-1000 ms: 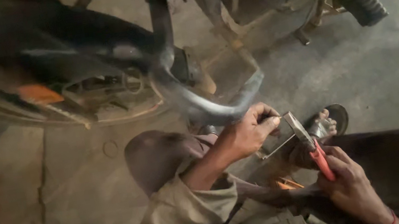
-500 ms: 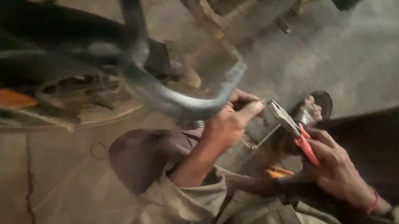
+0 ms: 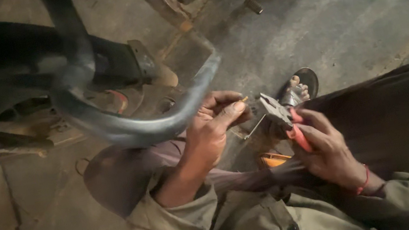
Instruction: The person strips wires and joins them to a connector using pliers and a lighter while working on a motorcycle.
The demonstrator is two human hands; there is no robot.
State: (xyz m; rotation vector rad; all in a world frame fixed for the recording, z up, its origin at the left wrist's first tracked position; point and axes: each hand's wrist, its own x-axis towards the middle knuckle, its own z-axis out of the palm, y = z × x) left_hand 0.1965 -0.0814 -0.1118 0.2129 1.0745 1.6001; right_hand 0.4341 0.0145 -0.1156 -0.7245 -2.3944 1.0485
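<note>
Head view: red-handled pliers (image 3: 282, 116) are gripped in the closed right hand (image 3: 325, 153), jaws pointed toward the left hand (image 3: 210, 130). A small part, too small to identify, is pinched between the left fingertips (image 3: 236, 107), just below the curved metal tube (image 3: 151, 126). A thin wire (image 3: 254, 127) lies between both hands. The step in hand appears to be gripping; close alignment of the plier jaws is required.

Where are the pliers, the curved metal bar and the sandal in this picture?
pliers (image 3: 282, 116): head view, on the grey metal head just above the red handles.
curved metal bar (image 3: 124, 128): head view, on the bottom of its bend.
sandal (image 3: 310, 79): head view, on the dark sole's edge beside the toes.
</note>
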